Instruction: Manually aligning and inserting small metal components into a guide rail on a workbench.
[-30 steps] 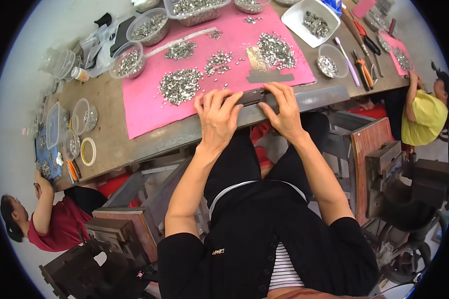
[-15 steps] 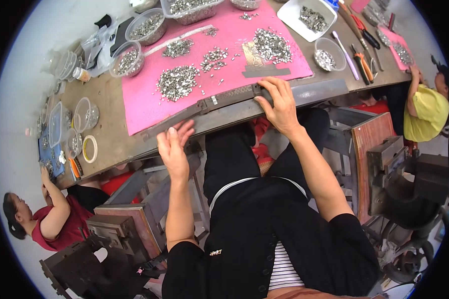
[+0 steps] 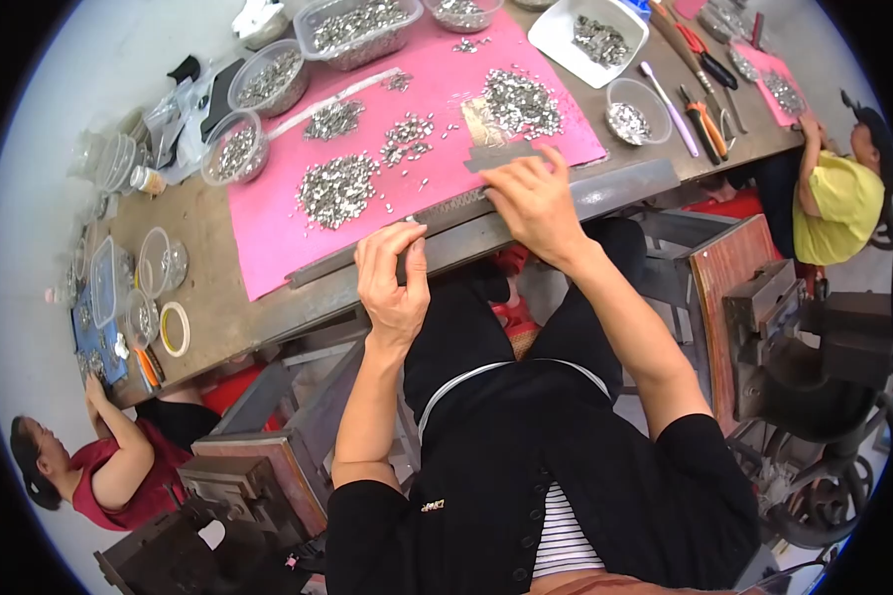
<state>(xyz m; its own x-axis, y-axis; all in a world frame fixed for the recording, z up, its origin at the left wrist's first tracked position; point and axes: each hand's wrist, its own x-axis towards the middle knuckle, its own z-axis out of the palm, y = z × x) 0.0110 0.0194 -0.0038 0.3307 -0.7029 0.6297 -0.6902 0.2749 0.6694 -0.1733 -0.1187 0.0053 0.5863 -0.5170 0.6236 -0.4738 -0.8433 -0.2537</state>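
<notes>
A long dark metal bar with a row of small slots (image 3: 451,210) lies along the front edge of the bench. My left hand (image 3: 392,273) is closed at its left end, thumb and fingers curled round the edge. At the right end my right hand (image 3: 536,210) pinches the bar between thumb and fingertips, with the other fingers raised. Just beyond lies a pink mat (image 3: 268,233) bearing a pile of small silvery metal pieces (image 3: 337,190) and a bigger heap (image 3: 523,102). Thin brass-coloured pins (image 3: 481,127) and a flat grey strip (image 3: 511,156) lie near my right hand.
Clear tubs of metal pieces (image 3: 270,79) line the back. To the right are a white tray (image 3: 554,50), a small tub (image 3: 655,99), a toothbrush (image 3: 670,109) and orange-handled pliers (image 3: 704,129). A tape roll (image 3: 174,329) sits left. Co-workers sit at both sides.
My left hand has moved right and up from beside the bench edge and closed on the bar's end. My right hand has shifted slightly left, its fingers lifting more. The whole view has shifted a little.
</notes>
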